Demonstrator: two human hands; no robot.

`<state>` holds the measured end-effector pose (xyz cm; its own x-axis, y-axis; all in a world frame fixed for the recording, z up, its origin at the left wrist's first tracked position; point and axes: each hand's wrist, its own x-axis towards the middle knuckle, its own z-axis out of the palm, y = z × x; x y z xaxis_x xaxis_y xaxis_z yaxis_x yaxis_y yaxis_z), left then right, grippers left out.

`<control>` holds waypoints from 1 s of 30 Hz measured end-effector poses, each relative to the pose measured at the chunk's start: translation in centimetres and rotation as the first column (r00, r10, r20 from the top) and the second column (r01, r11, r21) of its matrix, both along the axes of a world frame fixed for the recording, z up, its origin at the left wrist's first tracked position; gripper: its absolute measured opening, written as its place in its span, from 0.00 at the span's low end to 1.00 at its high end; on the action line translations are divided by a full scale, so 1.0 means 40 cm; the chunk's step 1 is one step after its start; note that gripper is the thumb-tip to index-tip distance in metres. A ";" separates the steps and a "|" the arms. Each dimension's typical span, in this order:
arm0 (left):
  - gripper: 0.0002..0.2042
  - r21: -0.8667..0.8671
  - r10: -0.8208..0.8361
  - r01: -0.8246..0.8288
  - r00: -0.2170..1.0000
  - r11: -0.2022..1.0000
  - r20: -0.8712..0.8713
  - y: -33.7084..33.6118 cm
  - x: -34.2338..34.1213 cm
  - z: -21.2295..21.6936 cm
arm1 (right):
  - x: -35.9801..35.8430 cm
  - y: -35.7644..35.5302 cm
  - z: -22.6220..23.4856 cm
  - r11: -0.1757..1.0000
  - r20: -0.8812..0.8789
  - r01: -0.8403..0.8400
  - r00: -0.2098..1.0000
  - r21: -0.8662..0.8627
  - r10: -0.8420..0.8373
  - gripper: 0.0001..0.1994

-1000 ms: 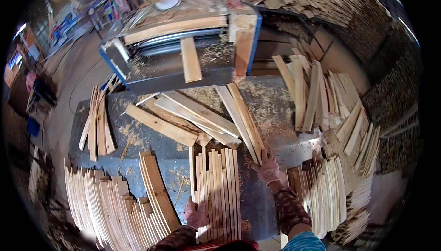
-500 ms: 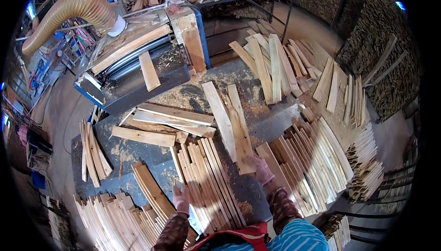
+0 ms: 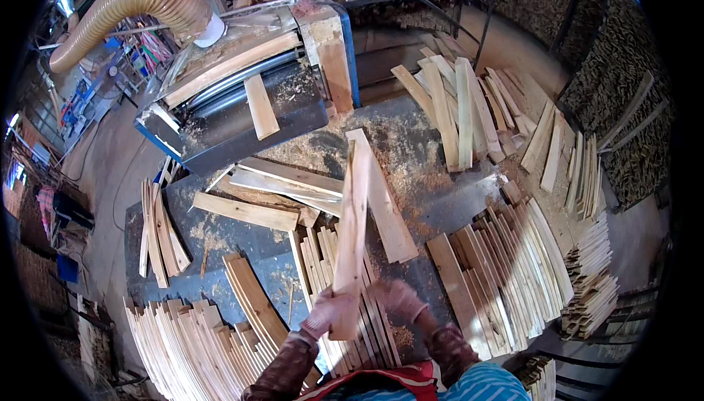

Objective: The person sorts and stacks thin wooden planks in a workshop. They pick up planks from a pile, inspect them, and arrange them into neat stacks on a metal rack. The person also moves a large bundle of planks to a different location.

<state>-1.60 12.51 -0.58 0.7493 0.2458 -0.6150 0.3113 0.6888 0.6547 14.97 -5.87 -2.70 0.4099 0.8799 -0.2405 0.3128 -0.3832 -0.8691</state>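
My left hand, in a pinkish knit glove, is closed around the near end of a long wooden board. This board is raised toward me and crosses over a second, paler board lying on the dark table. Just right of the held board's near end is my right hand, gloved too. Motion smears its fingers, so whether they touch the wood is unclear. Below the held board stands a row of boards on edge, partly covered by it and by my hands.
A planer-like machine with a board on its bed stands at far left, under a ribbed hose. Loose boards lie mid-table. More boards line the left and right. Sawdust covers parts of the table.
The knotty board has swung left across the paler one, and its near end has passed from my right hand into my left. My left hand has closed on it. The view has shifted slightly.
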 end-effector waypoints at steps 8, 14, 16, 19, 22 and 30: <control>0.13 0.406 0.350 -0.290 0.933 0.866 -0.080 0.169 -0.435 -0.057 | 0.208 0.126 -0.078 0.866 0.636 0.436 0.746 -0.243 -0.197 0.46; 0.15 0.944 0.610 -0.043 0.773 0.327 -0.176 0.578 -0.669 0.074 | 0.216 0.154 -0.091 0.843 0.548 0.485 0.782 -0.234 -0.298 0.43; 0.30 0.892 0.675 0.387 0.596 0.235 -0.436 0.733 -0.565 0.217 | 0.234 0.109 -0.080 0.790 0.461 0.570 0.777 -0.226 -0.429 0.41; 0.34 0.933 0.680 -0.358 0.672 -0.047 0.292 0.864 -0.530 0.310 | 0.216 0.096 -0.052 0.787 -0.105 0.614 0.780 -0.062 -0.617 0.37; 0.34 0.751 0.522 -0.563 0.780 0.345 0.345 0.852 -0.406 0.240 | 0.110 0.094 0.005 0.741 -0.465 0.664 0.690 0.103 -0.554 0.36; 0.30 0.130 0.077 -0.103 0.979 0.986 0.188 0.188 0.096 -0.042 | -0.175 0.181 0.132 0.917 -0.076 0.172 0.985 0.361 -0.156 0.35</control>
<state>2.23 20.02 -2.25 0.8164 0.3905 -0.4255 0.1189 0.6074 0.7855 7.98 1.38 2.57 0.5523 0.8313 0.0628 0.2306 -0.0799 -0.9698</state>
